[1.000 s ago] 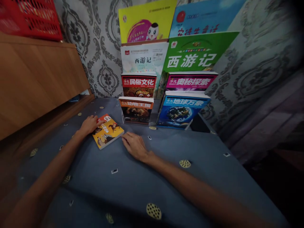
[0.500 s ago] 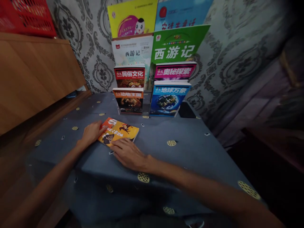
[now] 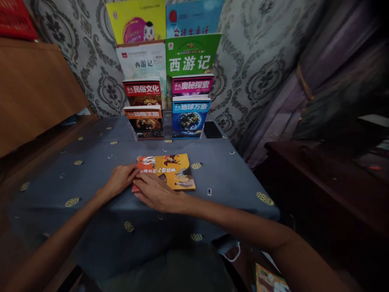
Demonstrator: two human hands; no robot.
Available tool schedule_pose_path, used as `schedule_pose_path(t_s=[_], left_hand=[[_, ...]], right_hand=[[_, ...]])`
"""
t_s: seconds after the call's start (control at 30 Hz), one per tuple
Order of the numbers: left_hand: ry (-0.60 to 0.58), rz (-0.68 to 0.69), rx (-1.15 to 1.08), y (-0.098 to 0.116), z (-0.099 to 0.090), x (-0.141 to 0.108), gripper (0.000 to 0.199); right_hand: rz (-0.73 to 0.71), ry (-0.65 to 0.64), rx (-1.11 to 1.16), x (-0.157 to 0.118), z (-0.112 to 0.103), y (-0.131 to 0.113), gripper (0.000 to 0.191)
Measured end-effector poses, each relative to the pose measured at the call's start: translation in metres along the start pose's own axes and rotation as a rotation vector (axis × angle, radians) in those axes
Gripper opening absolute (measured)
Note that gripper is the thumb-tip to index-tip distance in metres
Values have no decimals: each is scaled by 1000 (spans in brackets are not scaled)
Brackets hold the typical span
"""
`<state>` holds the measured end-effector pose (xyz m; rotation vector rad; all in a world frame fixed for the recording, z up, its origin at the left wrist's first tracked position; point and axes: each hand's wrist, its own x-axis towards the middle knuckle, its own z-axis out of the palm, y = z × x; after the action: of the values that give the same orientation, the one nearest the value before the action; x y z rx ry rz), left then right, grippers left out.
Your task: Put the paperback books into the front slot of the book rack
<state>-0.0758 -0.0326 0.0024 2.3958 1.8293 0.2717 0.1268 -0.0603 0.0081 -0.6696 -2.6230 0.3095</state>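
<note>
Flat on the worktop [image 3: 237, 178], in front of the book rack [image 3: 167, 125] and well apart from it: an orange-and-yellow paperback [image 3: 174, 167], long side across the view, cover up. At its left end, on the side away from the rack, left hand [image 3: 118, 181] with fingers at the edge; right hand [image 3: 158, 194] laid over the near left part of the cover, fingers just beside those of the left. Grip loose-looking, fingers gently bent — undersides and thumbs hidden, so cannot tell a true pinch from a plain press, for either hand.

Probably light, with a bendable cover and a fairly firm block of pages; by its sheen, perhaps a little slippery under dry fingertips. Not fragile, though open to creased corners. Best held by the whole thickness at one end, thumb above and fingers below — less surely by the cover alone, for risk of flopping open.

Upright in the rack's front row, a lion-cover book [image 3: 148, 122] at left and a globe-cover book [image 3: 189, 121] at right. Just to the right of the rack, a flat black object [image 3: 212, 130], possibly a phone. Farther left of the rack, a wooden cabinet [image 3: 36, 77] under a red basket [image 3: 15, 20].
</note>
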Motion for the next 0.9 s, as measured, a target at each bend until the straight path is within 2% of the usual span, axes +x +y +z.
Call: schedule_pose_path(t_s=[0.17, 0.3, 0.37, 0.5, 0.67, 0.9], left_hand=[[20, -17, -18, -2, -1, 0, 34], [157, -8, -69, 0, 0, 4, 30], [211, 54, -102, 2, 2, 10, 32], [208, 139, -161, 3, 10, 21, 36], [216, 165, -211, 0, 17, 24, 40], [235, 137, -257, -1, 19, 23, 40]], right_hand=[[88, -47, 7, -2, -1, 11, 46], [114, -77, 21, 6, 4, 20, 60], [113, -83, 14, 10, 6, 25, 61], [139, -102, -9, 13, 6, 36, 66], [233, -77, -44, 4, -4, 55, 66], [364, -63, -76, -21, -20, 97, 63]])
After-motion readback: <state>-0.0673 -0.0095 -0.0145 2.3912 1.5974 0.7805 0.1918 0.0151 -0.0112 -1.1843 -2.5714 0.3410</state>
